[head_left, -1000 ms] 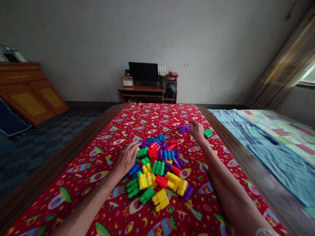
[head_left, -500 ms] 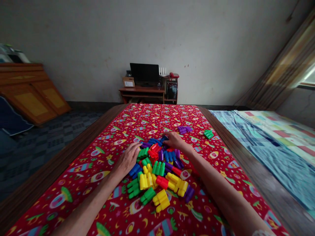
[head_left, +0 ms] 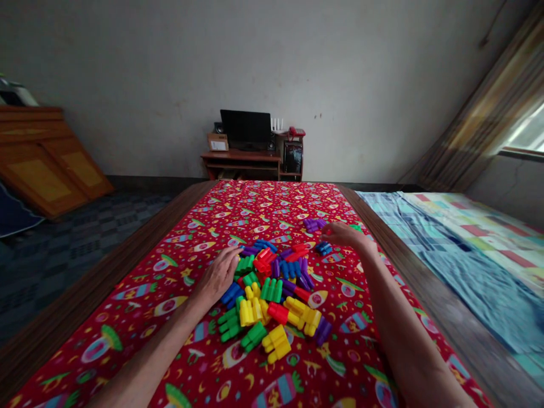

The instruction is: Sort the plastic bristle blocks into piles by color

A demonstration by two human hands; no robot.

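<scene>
A pile of plastic building blocks in several colours lies on the red patterned cloth. My left hand (head_left: 221, 273) rests at the pile's left edge, fingers stretched out beside a green block (head_left: 245, 264), holding nothing. My right hand (head_left: 343, 234) hovers to the right of the pile, fingers apart and slightly bent. Just below its fingertips a blue block (head_left: 323, 248) lies on the cloth. Purple blocks (head_left: 313, 225) sit to the left of those fingertips. Behind the hand, a green block (head_left: 357, 228) is mostly hidden. Yellow blocks (head_left: 277, 343) lie at the pile's near side.
The red cloth (head_left: 170, 345) covers a table with dark wooden edges (head_left: 170, 212). On the right is a bed with a coloured sheet (head_left: 480, 226). A desk (head_left: 242, 160) with a monitor (head_left: 245, 129) stands by the far wall, and a wooden cabinet (head_left: 46, 164) at left.
My right hand has moved right, away from the pile, and the blue block has shifted from the pile's far edge to the cloth on the right. My left hand stays beside the pile.
</scene>
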